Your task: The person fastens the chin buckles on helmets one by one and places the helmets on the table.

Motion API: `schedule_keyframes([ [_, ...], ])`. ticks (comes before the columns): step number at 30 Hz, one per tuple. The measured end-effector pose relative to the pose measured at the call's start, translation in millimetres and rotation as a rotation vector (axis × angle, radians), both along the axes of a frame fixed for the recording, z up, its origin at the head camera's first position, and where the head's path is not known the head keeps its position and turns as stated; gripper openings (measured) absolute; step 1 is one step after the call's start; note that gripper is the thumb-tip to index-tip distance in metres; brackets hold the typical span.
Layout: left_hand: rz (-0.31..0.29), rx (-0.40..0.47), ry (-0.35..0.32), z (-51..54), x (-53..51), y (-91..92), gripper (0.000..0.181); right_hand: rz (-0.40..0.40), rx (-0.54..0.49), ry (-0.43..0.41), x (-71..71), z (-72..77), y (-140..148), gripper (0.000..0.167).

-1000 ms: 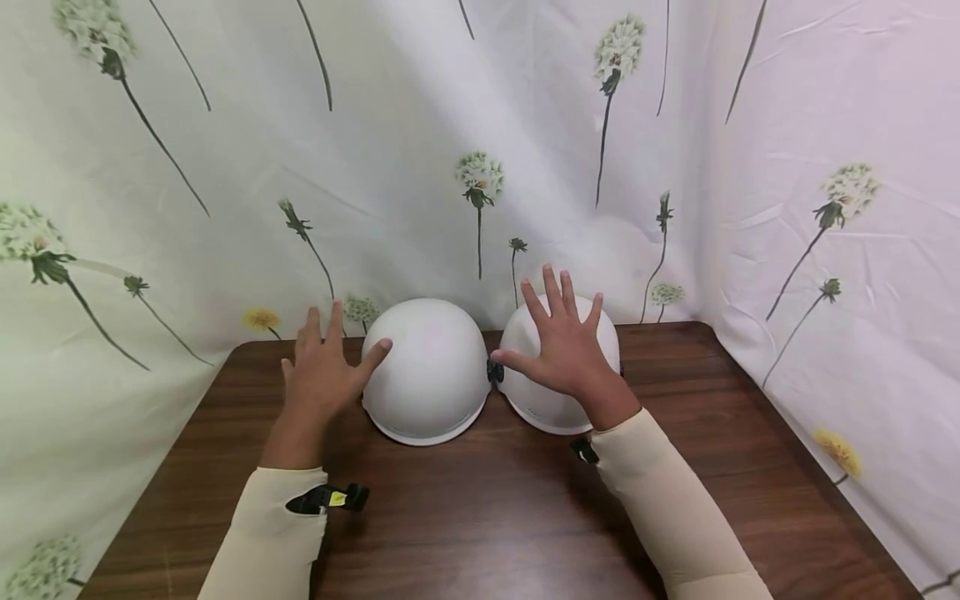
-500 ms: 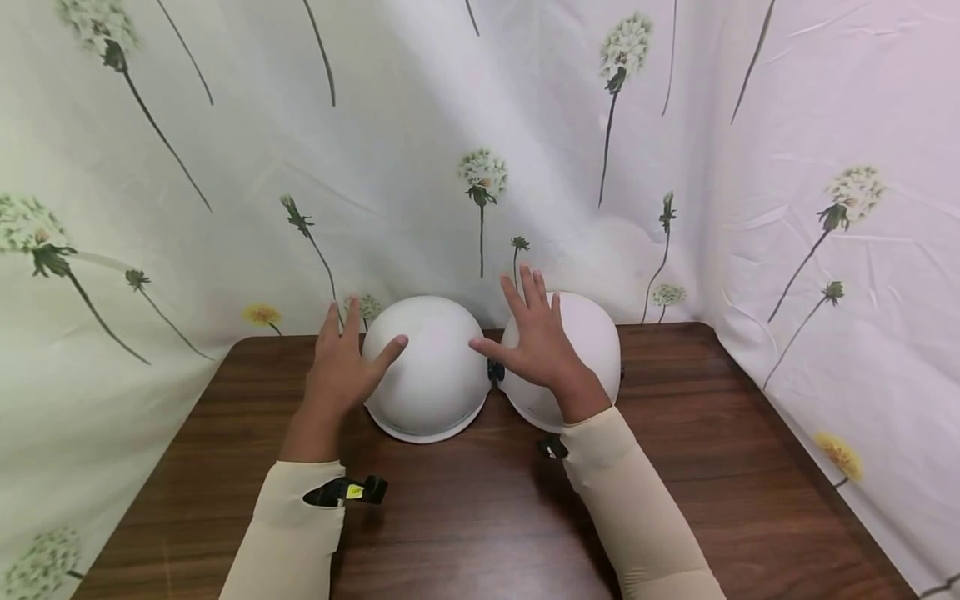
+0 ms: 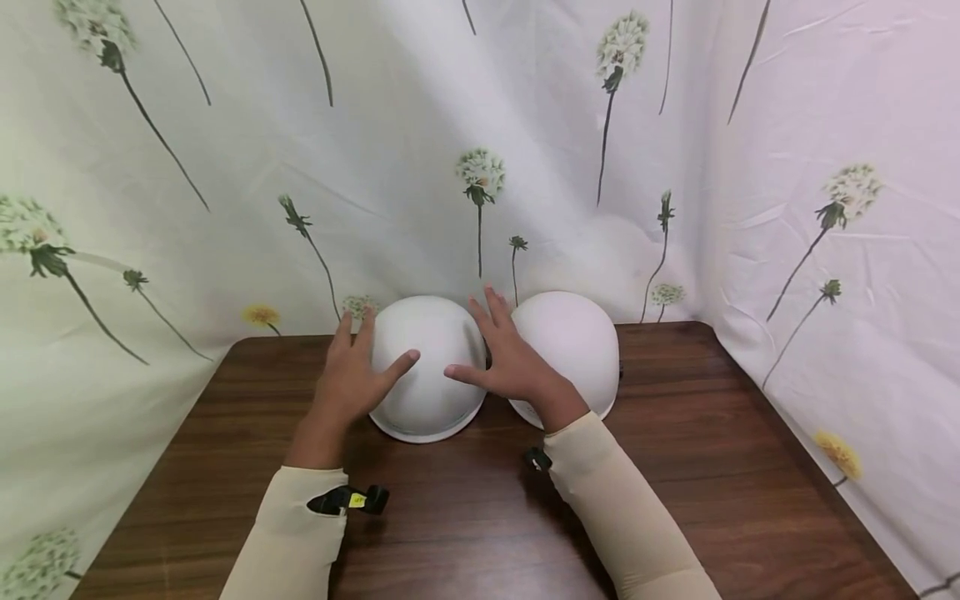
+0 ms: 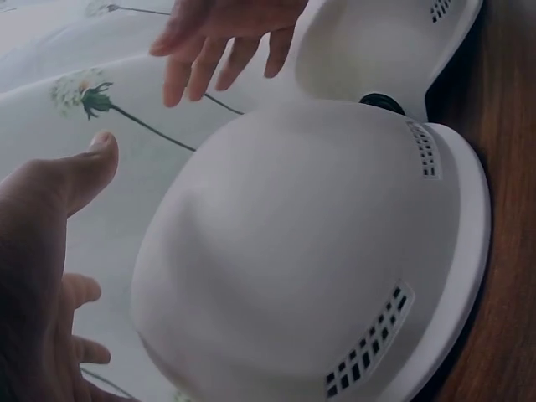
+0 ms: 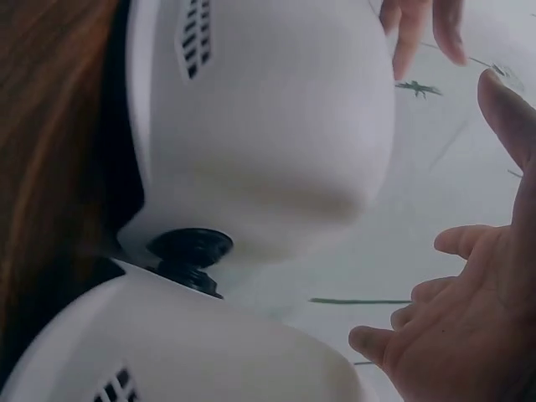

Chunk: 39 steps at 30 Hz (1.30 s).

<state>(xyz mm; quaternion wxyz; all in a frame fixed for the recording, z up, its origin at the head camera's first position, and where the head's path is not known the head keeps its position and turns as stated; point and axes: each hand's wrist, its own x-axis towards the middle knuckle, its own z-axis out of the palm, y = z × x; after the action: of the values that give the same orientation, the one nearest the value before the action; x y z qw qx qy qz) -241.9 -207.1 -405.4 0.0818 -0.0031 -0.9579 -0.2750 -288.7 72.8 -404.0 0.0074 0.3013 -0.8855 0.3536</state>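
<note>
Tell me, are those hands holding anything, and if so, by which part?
Nothing is held: the left hand and right hand hover open around the left white helmet, with gaps visible in the wrist views.

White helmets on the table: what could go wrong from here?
The left helmet is smooth and rounded, so the left hand and right hand might slip on it. Dark knobs sit close together between it and the right helmet, so moving one could nudge the other.

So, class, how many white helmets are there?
2: the left helmet between the left hand and right hand; the right helmet beside it, partly behind the right hand.
</note>
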Motion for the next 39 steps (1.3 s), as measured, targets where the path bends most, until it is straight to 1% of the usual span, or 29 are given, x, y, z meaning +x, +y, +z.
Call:
schedule_keyframes([
  [5,-0.017,-0.014,0.000,-4.1,-1.2,4.2,0.114,0.006,0.008,-0.014,-1.8,-6.6,-6,0.116],
  [8,-0.026,-0.032,-0.013,-6.7,-1.9,7.9,0.115,0.004,0.014,-0.024,-2.3,-10.9,-9,0.117],
  [11,-0.032,-0.031,-0.026,-7.8,-1.4,12.9,0.116,0.003,0.020,-0.038,-2.1,-14.6,-12,0.118],
  [16,-0.035,0.014,-0.051,-8.5,-0.6,19.6,0.118,0.014,0.041,-0.055,-2.0,-20.4,-15,0.121],
  [21,-0.028,0.040,-0.074,-11.9,-1.9,22.6,0.128,0.025,0.068,-0.066,-0.8,-25.2,-18,0.125],
  [27,-0.041,0.102,-0.097,-13.8,-1.5,25.5,0.139,0.000,0.104,-0.069,2.6,-29.8,-24,0.135],
  [30,-0.034,0.124,-0.116,-14.4,-1.1,27.1,0.141,-0.011,0.100,-0.065,4.3,-31.5,-26,0.137],
  [36,-0.026,0.129,-0.110,-14.1,-1.8,28.9,0.144,-0.029,0.085,-0.033,4.8,-34.9,-28,0.137],
  [39,-0.024,0.124,-0.104,-13.4,-2.5,28.4,0.144,-0.023,0.076,-0.030,4.2,-36.1,-30,0.136],
])
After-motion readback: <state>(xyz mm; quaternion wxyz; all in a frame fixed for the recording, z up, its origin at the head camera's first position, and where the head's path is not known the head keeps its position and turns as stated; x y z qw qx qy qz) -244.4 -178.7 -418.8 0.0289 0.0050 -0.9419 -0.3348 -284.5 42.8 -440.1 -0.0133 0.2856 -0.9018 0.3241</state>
